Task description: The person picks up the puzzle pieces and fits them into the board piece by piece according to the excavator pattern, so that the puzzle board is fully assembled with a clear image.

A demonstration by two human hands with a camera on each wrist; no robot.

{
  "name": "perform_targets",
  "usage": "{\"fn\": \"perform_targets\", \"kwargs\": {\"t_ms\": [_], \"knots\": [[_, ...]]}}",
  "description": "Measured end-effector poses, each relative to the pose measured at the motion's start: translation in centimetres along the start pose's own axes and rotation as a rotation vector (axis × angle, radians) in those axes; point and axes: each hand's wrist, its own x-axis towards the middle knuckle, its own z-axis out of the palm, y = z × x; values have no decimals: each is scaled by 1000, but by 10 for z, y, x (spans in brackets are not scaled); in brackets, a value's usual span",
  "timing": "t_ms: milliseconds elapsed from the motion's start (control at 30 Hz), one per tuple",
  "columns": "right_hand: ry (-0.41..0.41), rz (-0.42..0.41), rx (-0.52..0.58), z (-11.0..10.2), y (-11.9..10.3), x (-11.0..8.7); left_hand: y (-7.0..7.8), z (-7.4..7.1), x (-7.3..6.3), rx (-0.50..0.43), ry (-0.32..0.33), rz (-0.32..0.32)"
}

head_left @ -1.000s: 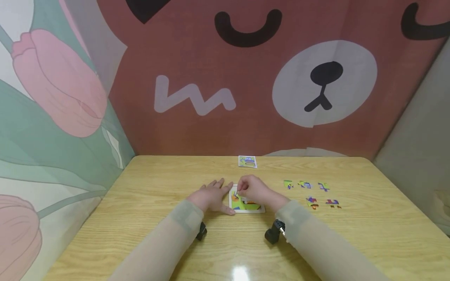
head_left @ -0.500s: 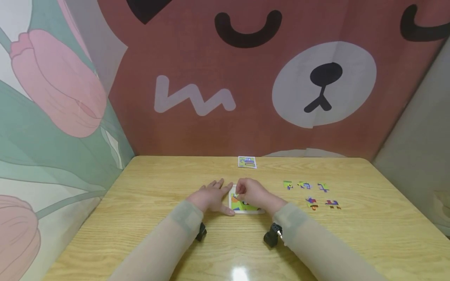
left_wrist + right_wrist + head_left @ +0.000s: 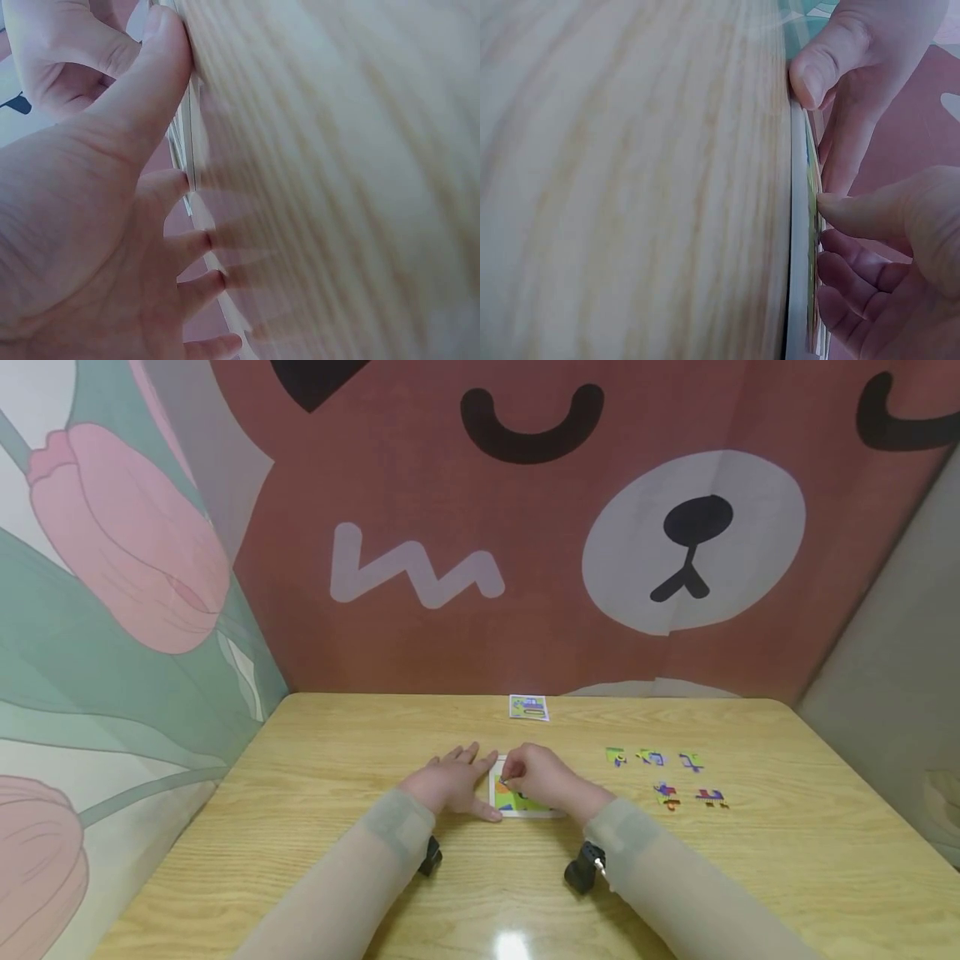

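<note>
Head view: the left hand (image 3: pixel 450 781) lies at the left side of a flat rectangular puzzle board with a white border and a green picture (image 3: pixel 492 795), fingers spread wide, thumb at its near left corner. The right hand (image 3: pixel 538 772) is over the board, fingers curled, fingertips close to the thumb at the picture's left part; cannot tell whether a piece is between them. To the right, on the light wood-grain table (image 3: pixel 262 827): three multicoloured jigsaw pieces in a far row (image 3: pixel 651 757), two more in a near row (image 3: pixel 711 797). A small white-edged picture card (image 3: pixel 528 707) lies near the table's far edge.

Left wrist view: left thumb against the board's edge; the other fingers apart, several tips on the table.

Right wrist view: right thumb tip touches the board's face, the other fingers bent beside it; left thumb at the board's edge.
</note>
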Motion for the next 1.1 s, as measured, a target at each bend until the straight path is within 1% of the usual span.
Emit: {"fn": "perform_targets", "kwargs": {"t_ms": [133, 233, 333, 433, 533, 667, 800, 933, 1000, 1100], "knots": [[5, -8, -11, -1, 0, -2, 0, 0, 0, 3, 2, 0], [7, 1, -12, -2, 0, -3, 1, 0, 0, 2, 1, -2], [11, 11, 9, -6, 0, -7, 1, 0, 0, 1, -1, -6], [32, 17, 40, -16, 1, -12, 2, 1, 0, 6, -4, -11], [71, -2, 49, -33, 7, -20, 3, 1, 0, 16, -4, -7], [92, -39, 6, -64, 28, -33, 4, 1, -2, 11, -5, -1], [49, -35, -61, -95, 59, -52, 3, 2, -2, -16, -3, -14], [-29, 44, -62, -121, 90, -73, 2, 2, -2, -27, -3, -20], [-61, 95, -67, -130, 102, -81, 2, 2, -1, -27, -4, -19], [-91, 123, -106, -140, 117, -92, 1, 2, -1, -28, -6, -25]]}}
